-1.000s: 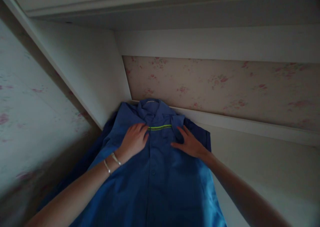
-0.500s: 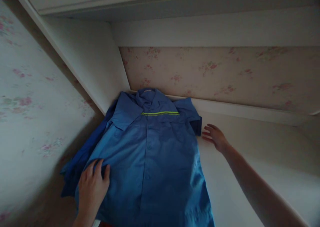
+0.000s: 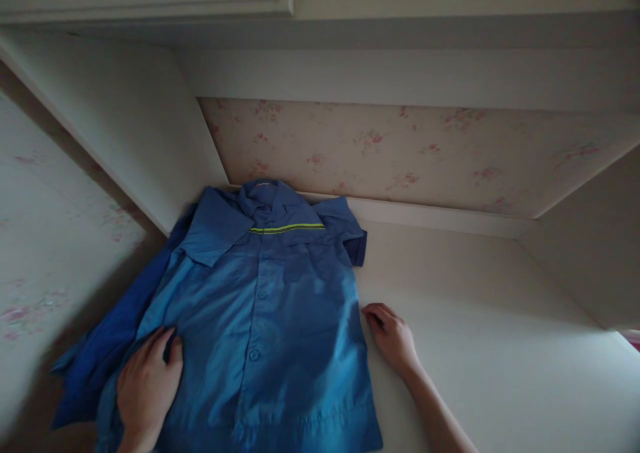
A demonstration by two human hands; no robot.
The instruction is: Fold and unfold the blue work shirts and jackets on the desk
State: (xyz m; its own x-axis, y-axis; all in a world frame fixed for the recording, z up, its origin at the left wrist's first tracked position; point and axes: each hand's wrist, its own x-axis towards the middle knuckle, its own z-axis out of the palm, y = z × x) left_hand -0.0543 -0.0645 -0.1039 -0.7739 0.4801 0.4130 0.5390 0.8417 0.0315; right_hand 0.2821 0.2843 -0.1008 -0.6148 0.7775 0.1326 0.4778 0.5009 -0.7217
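Note:
A folded blue button-up shirt (image 3: pixel 260 306) with a thin yellow-green stripe below the collar lies face up on a white shelf (image 3: pixel 475 333), pushed into the left back corner. My left hand (image 3: pixel 147 386) rests flat on the shirt's lower left part, fingers stretched out. At the shirt's right edge, about halfway down, my right hand (image 3: pixel 393 336) lies on the shelf with its fingers curled lightly toward the cloth; the fingertips touch or nearly touch the edge. A blue sleeve spills out at the left.
A white side panel (image 3: pixel 130 120) stands left of the shirt. Floral wallpaper (image 3: pixel 375 146) covers the back wall. Another white panel (image 3: pixel 595 240) closes the shelf at the right. Above, a higher shelf (image 3: pixel 450 0) carries red and blue items.
Both hands left the shirt's chest. The left slid down to the lower left; the right went off the right side, then came back along the edge. The view shifted right.

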